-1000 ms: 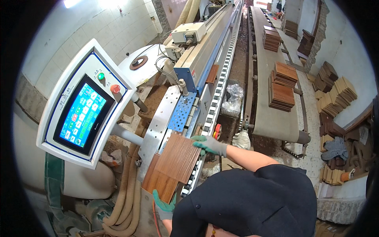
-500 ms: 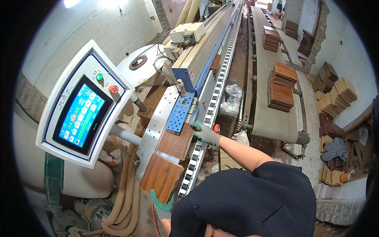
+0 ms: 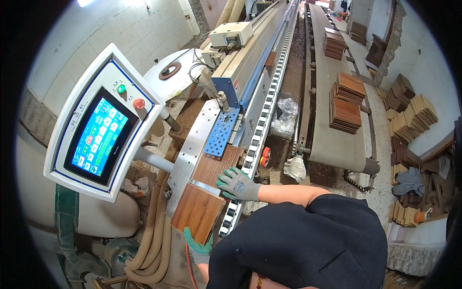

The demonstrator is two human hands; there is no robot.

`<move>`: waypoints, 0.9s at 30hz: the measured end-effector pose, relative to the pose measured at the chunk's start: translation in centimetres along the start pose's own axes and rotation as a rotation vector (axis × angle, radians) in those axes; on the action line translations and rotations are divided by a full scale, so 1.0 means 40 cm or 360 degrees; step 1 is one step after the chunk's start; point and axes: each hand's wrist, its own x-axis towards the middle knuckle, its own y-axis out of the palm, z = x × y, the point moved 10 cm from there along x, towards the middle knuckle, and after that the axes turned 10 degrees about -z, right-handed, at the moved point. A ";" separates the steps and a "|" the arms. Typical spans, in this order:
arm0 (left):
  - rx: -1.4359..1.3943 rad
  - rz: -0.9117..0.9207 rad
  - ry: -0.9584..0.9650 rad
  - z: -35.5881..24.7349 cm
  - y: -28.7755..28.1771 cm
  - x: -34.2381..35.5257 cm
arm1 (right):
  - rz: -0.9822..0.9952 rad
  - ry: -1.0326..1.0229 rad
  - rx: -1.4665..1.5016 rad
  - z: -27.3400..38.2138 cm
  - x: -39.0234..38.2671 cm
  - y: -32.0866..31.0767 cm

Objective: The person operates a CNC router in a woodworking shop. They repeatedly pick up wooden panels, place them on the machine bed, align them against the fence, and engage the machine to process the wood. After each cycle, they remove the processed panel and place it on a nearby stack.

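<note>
My left hand [image 3: 197, 245], in a grey and green glove, grips the near edge of a short stack of brown wooden boards [image 3: 196, 210]. The stack rests at the near end of the metal machine table [image 3: 181, 185]. My right hand [image 3: 238, 185], gloved alike, lies with fingers apart over the right edge of a darker wooden board [image 3: 216, 165], close to the gap before the stack. That board's far end sits under a blue perforated plate [image 3: 222, 136]. Whether the right fingers press on the board cannot be made out.
A roller chain track [image 3: 260, 139] runs along the table's right side. Left stands a control panel [image 3: 103, 125] with a lit screen. Wooden board stacks [image 3: 345, 114] lie on a belt conveyor [image 3: 337, 151] at right. Ribbed hoses [image 3: 151, 245] hang at lower left.
My right hand has come back toward me from beside the blue plate to the near end of the darker board. My left hand stays at the stack, almost unmoved.
</note>
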 end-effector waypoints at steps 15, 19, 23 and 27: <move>0.0015 -0.0112 -0.0009 -0.010 -0.003 -0.028 | 0.0084 0.0016 -0.0007 -0.006 -0.002 0.019; 0.0000 0.0034 -0.0065 0.001 0.009 -0.003 | 0.0077 -0.0021 -0.0012 -0.003 0.003 0.011; -0.0001 0.0182 -0.0060 0.002 0.014 0.000 | 0.0123 -0.0021 0.0002 -0.002 0.007 0.003; -0.0033 0.0071 -0.0082 0.004 0.009 -0.004 | 0.0148 -0.0025 0.0016 -0.002 0.009 -0.005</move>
